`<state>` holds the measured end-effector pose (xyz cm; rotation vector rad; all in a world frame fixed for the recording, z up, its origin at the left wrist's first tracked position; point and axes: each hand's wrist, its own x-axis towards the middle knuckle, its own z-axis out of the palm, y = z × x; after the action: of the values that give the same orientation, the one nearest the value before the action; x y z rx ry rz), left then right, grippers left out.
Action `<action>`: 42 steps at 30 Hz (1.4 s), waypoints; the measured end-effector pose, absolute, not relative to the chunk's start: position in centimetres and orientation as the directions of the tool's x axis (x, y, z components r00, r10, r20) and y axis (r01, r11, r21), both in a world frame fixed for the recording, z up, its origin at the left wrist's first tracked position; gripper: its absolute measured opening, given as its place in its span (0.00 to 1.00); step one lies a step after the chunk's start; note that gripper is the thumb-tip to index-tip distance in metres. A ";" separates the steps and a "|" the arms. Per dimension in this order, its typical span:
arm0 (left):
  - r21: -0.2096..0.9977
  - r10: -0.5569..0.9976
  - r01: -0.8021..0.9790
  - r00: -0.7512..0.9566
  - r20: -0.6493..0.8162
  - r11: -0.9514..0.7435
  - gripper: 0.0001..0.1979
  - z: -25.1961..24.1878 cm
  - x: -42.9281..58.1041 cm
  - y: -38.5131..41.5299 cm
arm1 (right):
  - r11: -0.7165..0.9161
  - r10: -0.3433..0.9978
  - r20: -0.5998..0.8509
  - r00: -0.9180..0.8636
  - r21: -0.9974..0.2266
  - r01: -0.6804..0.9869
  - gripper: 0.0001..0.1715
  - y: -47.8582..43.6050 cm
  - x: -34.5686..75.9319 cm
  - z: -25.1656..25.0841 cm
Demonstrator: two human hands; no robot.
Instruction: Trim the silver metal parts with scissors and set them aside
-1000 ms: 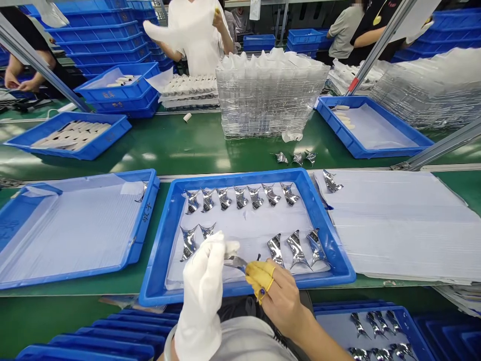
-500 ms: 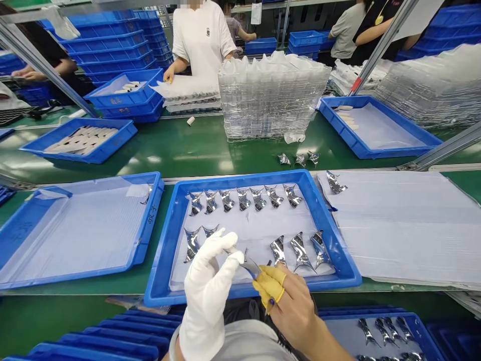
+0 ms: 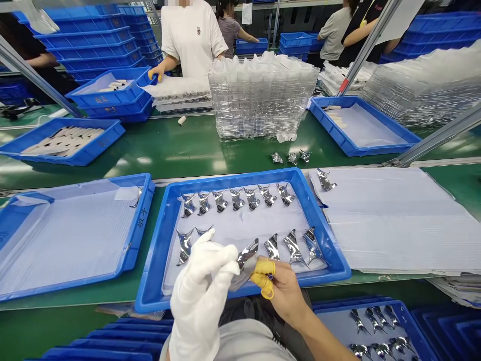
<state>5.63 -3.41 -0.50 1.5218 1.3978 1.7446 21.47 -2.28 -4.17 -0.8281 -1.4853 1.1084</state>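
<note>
My left hand [image 3: 205, 296], in a white glove, pinches a curved, mirror-shiny metal piece [image 3: 248, 254] between thumb and fingers above the front of a blue tray [image 3: 230, 181]. My right hand [image 3: 280, 286] wears yellow finger covers and is closed at the piece's lower right edge. A small dark blue bit shows between its fingers; what it belongs to is hidden. On the tray's white liner [image 3: 240, 228] lie a back row of similar shiny pieces [image 3: 236, 199] and a front row [image 3: 293, 245], partly covered by my left glove.
A paper-lined blue tray [image 3: 75, 235] stands left; stacked white sheets [image 3: 398, 220] lie right, with one shiny piece [image 3: 325, 179]. Behind are small shiny pieces [image 3: 292, 158], a wrapped stack [image 3: 263, 100] and a person [image 3: 193, 35]. A metal post [image 3: 372, 47] slants at right. Below is another filled tray [image 3: 370, 333].
The metal piece has turned up so its mirrored face shows. My right hand has shifted slightly left and down against its edge. The whole view has moved a little.
</note>
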 end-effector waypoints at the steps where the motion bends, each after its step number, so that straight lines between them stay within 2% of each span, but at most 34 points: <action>1: 0.926 0.860 0.219 -0.353 0.369 -0.308 0.06 -0.5 5.6 -3.2 | 0.267 0.933 0.280 -0.224 -0.960 -0.086 0.23 -2.4 21.6 -3.9; 3: 0.990 0.896 0.067 -0.421 0.143 -0.126 0.05 -0.7 5.6 -2.8 | 0.147 0.952 0.175 -0.251 -0.981 -0.128 0.25 -2.7 21.8 -3.2; 5: 0.998 0.897 -0.060 -0.442 -0.022 -0.005 0.08 -0.8 5.6 -2.4 | 0.064 0.961 0.104 -0.255 -0.985 -0.159 0.26 -2.9 21.9 -2.6; 7: 0.989 0.892 -0.134 -0.439 -0.111 0.058 0.12 -0.9 5.7 -2.0 | 0.015 0.966 0.062 -0.250 -0.982 -0.188 0.27 -3.0 21.8 -2.1; 10: 0.979 0.881 -0.178 -0.441 -0.170 0.100 0.14 -0.7 5.8 -1.8 | -0.043 0.968 0.013 -0.251 -0.975 -0.220 0.26 -3.0 21.8 -1.5; 15: 0.978 0.882 -0.157 -0.431 -0.190 0.134 0.17 -0.1 6.0 -1.7 | -0.082 0.967 -0.020 -0.253 -0.969 -0.234 0.25 -2.9 21.7 -1.1; 19: 0.987 0.916 -0.119 -0.375 -0.141 0.103 0.19 0.4 5.8 -2.0 | -0.111 0.973 -0.051 -0.224 -0.957 -0.268 0.24 -3.1 21.7 -1.6; 23: 0.994 0.962 -0.058 -0.251 -0.109 0.098 0.34 0.2 5.6 -2.3 | -0.148 0.974 -0.088 -0.207 -0.945 -0.292 0.21 -3.1 21.7 -1.7; 25: 0.993 0.960 -0.032 -0.253 -0.120 0.115 0.36 0.1 5.6 -2.3 | -0.116 0.976 -0.061 -0.208 -0.958 -0.263 0.18 -3.1 21.7 -1.3; 31: 0.975 0.916 -0.161 -0.348 -0.199 0.150 0.20 0.2 5.9 -1.7 | -0.068 0.971 -0.024 -0.236 -0.981 -0.182 0.17 -3.2 21.8 -0.4; 35: 0.975 0.923 -0.208 -0.355 -0.149 0.078 0.18 -0.1 5.9 -1.4 | -0.132 0.966 -0.061 -0.250 -0.951 -0.278 0.17 -3.3 21.8 -1.0; 39: 0.972 0.920 -0.219 -0.356 -0.162 0.087 0.18 0.0 6.1 -1.3 | -0.206 0.961 -0.109 -0.256 -0.897 -0.392 0.19 -3.5 21.7 -2.2; 42: 0.970 0.917 -0.220 -0.355 -0.180 0.105 0.18 0.0 6.2 -1.2 | -0.226 0.957 -0.122 -0.262 -0.881 -0.416 0.20 -3.5 21.7 -2.5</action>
<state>6.20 -1.21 -0.02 0.7483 1.3900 1.4515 21.68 -3.54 -2.52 -0.8631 -0.9225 1.6922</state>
